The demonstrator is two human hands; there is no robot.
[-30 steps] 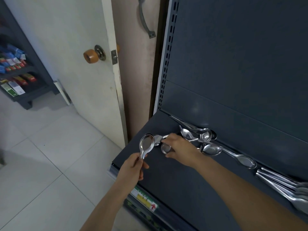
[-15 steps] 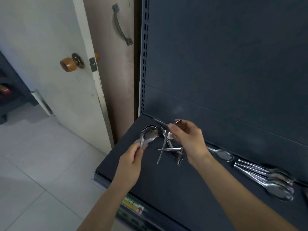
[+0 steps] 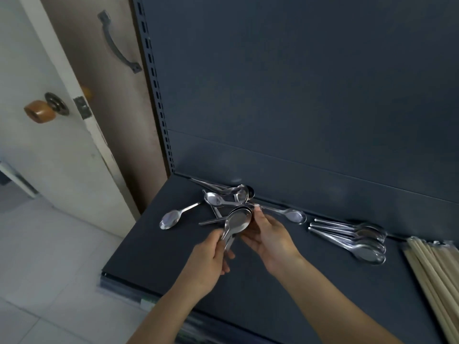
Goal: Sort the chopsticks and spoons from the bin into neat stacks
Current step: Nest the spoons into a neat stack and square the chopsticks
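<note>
My left hand [image 3: 210, 260] grips the handles of short steel soup spoons [image 3: 238, 220], nested bowl in bowl and held above the dark shelf [image 3: 154, 254]. My right hand [image 3: 269, 238] cups the back of those bowls, fingers curled round them. Behind the hands lies a loose heap of spoons [image 3: 227, 196] by the back wall. One long spoon [image 3: 171, 218] lies alone to the left, another long spoon [image 3: 288, 214] to the right. A neat stack of long spoons [image 3: 357, 240] lies further right. Pale wooden chopsticks [image 3: 437, 274] lie bundled at the far right.
The shelf's dark back panel [image 3: 298, 95] rises straight behind the spoons. A white door [image 3: 57, 155] with a brown knob [image 3: 39, 111] stands open at the left, over a pale tiled floor [image 3: 49, 281]. The shelf's front edge [image 3: 124, 281] runs below my left forearm.
My right hand has brought a spoon across onto the one in my left hand, and both hands now hold the nested spoons. The view has shifted right, showing the chopsticks.
</note>
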